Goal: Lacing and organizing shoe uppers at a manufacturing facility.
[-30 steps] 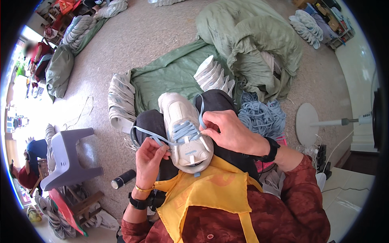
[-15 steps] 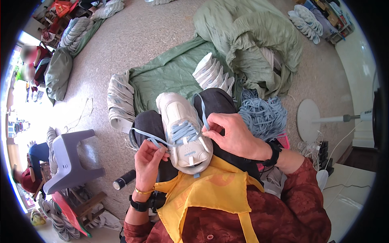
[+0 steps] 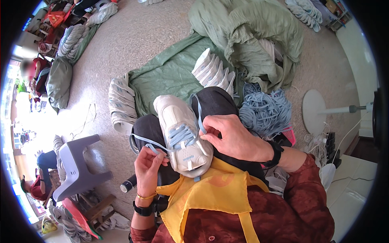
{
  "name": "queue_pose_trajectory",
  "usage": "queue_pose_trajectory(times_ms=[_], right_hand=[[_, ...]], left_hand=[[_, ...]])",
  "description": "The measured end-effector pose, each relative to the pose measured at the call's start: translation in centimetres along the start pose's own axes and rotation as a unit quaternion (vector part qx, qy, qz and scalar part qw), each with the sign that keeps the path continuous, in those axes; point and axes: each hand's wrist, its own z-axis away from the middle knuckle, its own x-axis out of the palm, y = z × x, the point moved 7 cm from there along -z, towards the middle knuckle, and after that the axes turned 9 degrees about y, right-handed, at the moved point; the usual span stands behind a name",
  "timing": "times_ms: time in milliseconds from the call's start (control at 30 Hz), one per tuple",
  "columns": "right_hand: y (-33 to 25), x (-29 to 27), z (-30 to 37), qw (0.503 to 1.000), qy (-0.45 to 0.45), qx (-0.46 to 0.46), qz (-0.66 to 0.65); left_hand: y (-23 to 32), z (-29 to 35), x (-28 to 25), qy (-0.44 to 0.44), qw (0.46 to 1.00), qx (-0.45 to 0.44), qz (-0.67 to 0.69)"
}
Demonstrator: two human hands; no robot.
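Observation:
A white sneaker rests between my dark-trousered knees, its toe away from me. A flat light-blue shoelace crosses over its tongue in several rows. My left hand pinches the lace on the shoe's left side, where it loops out over my knee. On the other side, my right hand is closed on the lace's other end, with thumb and forefinger together and the strand arching up over my right knee. Both hands are close to the shoe's upper eyelets.
Nested white shoe uppers stand left of a green sheet, with another stack on it. A heap of blue laces lies at my right, near a white fan base. A grey plastic stool and co-workers are leftward.
The view has shifted slightly, so the surroundings sit a little differently. Both hands keep their hold on the lace, with hardly any movement relative to the sneaker.

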Motion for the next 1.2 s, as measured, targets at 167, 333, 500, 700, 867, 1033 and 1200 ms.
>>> queue_pose_trajectory(times_ms=[167, 333, 500, 700, 867, 1033, 1200], right_hand=[[0.0, -0.1, 0.4, 1.0, 0.009, -0.004, -0.012], [0.3, -0.1, 0.4, 1.0, 0.001, 0.007, -0.025], [0.9, -0.3, -0.2, 0.999, 0.001, 0.025, -0.043], [2.9, 0.2, -1.3, 0.995, -0.013, 0.065, -0.068], [2.7, 0.8, -2.2, 0.988, -0.006, 0.075, -0.133], [3.3, 0.3, -1.5, 0.988, -0.007, 0.1, -0.113], [2.9, 0.3, -0.2, 0.99, -0.007, 0.089, -0.105]], left_hand=[[0.3, 0.2, 0.2, -0.003, 1.0, -0.002, -0.001], [0.5, 0.3, 0.2, 0.001, 1.0, -0.001, -0.014], [2.9, 1.5, 1.7, -0.026, 0.992, 0.069, -0.102], [5.5, 2.0, 6.1, -0.124, 0.923, 0.2, -0.303], [6.7, 2.1, 8.3, -0.135, 0.895, 0.258, -0.338], [6.4, 2.1, 8.8, -0.13, 0.893, 0.261, -0.342], [5.7, 1.8, 7.8, -0.115, 0.922, 0.239, -0.282]])
